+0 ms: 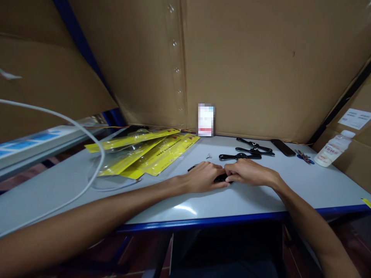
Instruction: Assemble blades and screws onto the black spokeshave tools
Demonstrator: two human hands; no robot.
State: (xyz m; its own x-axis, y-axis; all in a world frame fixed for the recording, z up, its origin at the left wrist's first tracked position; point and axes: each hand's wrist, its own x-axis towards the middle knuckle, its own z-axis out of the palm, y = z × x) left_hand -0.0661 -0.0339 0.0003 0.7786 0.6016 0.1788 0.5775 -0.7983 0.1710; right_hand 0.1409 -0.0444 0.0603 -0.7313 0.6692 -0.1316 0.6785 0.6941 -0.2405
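My left hand [204,176] lies across a black plastic piece [220,178] low on the table, its fingers pressed together over it. Only the piece's middle and its left end show. Against the fingertips of that hand, my right hand [246,171] is closed in a pinch at the piece's right part; whatever sits between its thumb and fingers is hidden. Just behind the hands lie several similar black pieces with wide ends and a round middle, the nearest black piece [226,157] among them. A small shiny metal part [208,156] rests beyond my left hand.
Yellow-and-clear packages [165,158] are spread at left, near a white cable [101,154]. A phone with a blurred screen [206,120] stands against the cardboard wall [246,69]. At right are a dark flat object [283,147], scissors [304,156] and a white bottle [333,150].
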